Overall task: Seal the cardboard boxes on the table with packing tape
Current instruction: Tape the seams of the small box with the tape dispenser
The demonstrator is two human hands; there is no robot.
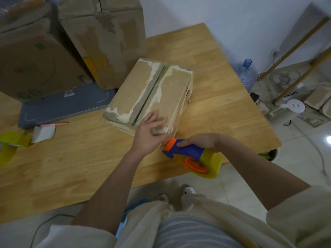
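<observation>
Box: your small cardboard box [150, 95] lies mid-counter [223, 104], its paper skin torn to bare fluting along the centre seam.
Left grip [148, 135]: released, fingers flat on the box's near corner.
Right grip [200, 142]: clenched round the blue-orange tape dispenser [189, 154].
Hidden: the tape end behind your left hand is unreadable.

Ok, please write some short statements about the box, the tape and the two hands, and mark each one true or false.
1. The right hand holds the tape dispenser. True.
2. The left hand lies on the small cardboard box at its near corner. True.
3. The centre seam of the small box is already covered with fresh tape. False: the seam is open, with bare torn cardboard along it.
4. The dispenser carries a red tape roll. False: the roll is yellowish.
5. Another yellowish tape roll lies at the left of the table. True.
</observation>
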